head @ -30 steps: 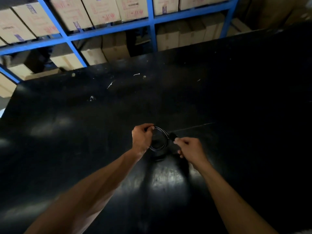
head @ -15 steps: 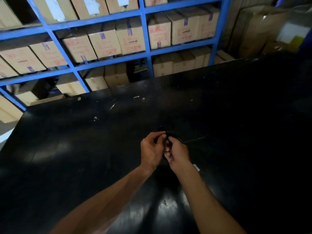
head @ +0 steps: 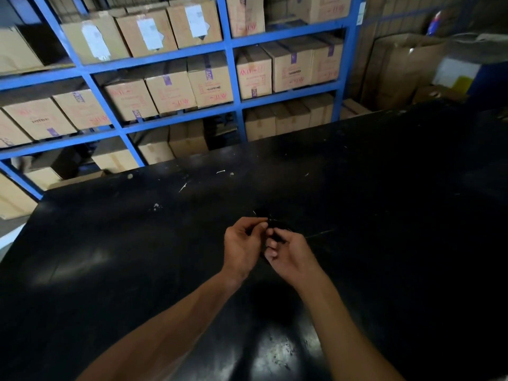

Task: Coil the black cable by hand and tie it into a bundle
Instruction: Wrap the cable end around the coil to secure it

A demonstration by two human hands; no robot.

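Observation:
The black cable [head: 276, 226] is gathered into a small coil between my two hands, above the middle of the black table [head: 137, 257]. It is hard to tell apart from the dark surface, and most of it is hidden by my fingers. My left hand [head: 242, 244] pinches the coil's left side with thumb and fingers. Touching it on the right, my right hand [head: 288, 253] has its fingers curled around the coil. A thin strand [head: 319, 233] trails off to the right over the table.
A blue metal rack [head: 228, 48] filled with cardboard boxes [head: 170, 89] stands behind the table's far edge. More large boxes [head: 398, 67] are at the back right. Small white scraps [head: 182, 187] lie on the far part of the table.
One second ago my hands were apart with the coil open as a ring between them. They have come together and pressed it into a tight bundle. The camera has tilted up.

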